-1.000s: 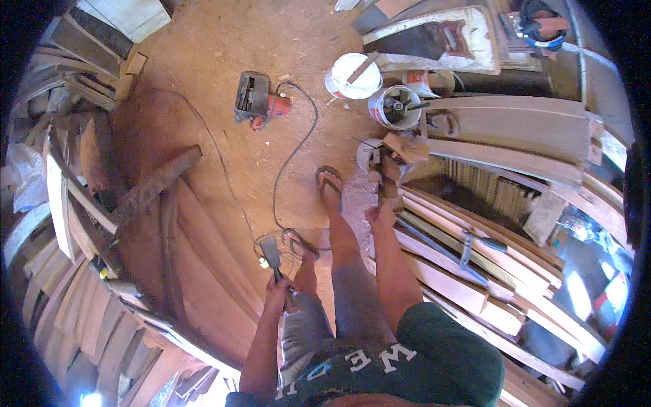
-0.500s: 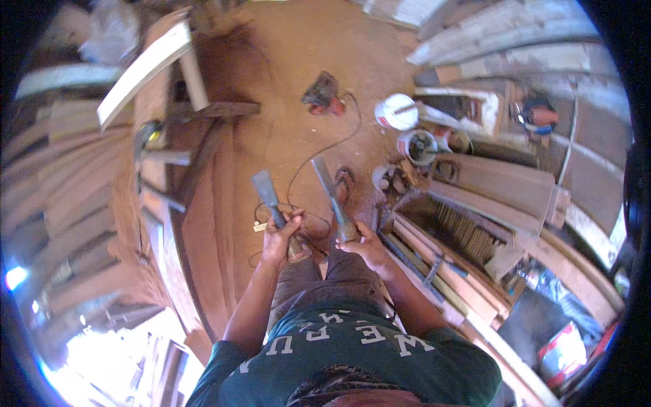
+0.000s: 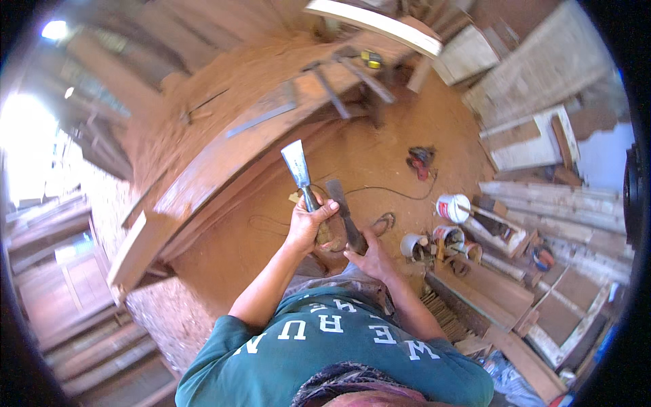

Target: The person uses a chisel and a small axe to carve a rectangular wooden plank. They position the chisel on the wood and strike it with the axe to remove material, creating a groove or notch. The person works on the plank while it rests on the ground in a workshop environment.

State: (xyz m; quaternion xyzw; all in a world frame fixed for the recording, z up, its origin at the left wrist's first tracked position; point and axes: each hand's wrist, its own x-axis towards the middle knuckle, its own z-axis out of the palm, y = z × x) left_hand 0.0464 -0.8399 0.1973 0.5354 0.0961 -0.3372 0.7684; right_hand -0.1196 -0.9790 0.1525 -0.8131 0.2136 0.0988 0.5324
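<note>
My left hand point(image 3: 308, 224) is closed around the dark handle of a broad chisel point(image 3: 295, 165), whose pale, flared blade points up and away from me. Closed on a second chisel point(image 3: 337, 197), narrower and darker, is my right hand point(image 3: 370, 254). The two tools stand side by side in front of my waist, apart, with both blades upward. The lower ends of their handles are mostly hidden by my fingers.
A long wooden workbench point(image 3: 203, 169) runs across the left, with a metal square point(image 3: 261, 120), a hammer-like tool point(image 3: 329, 88) and a yellow-black tape measure point(image 3: 371, 59) on it. A corded red-black power tool point(image 3: 421, 161) lies on the floor. Buckets point(image 3: 452, 209) and boards stand right.
My view has turned left, so the bench now crosses the upper left and the buckets sit lower right. Both chisels are still held, now closer together.
</note>
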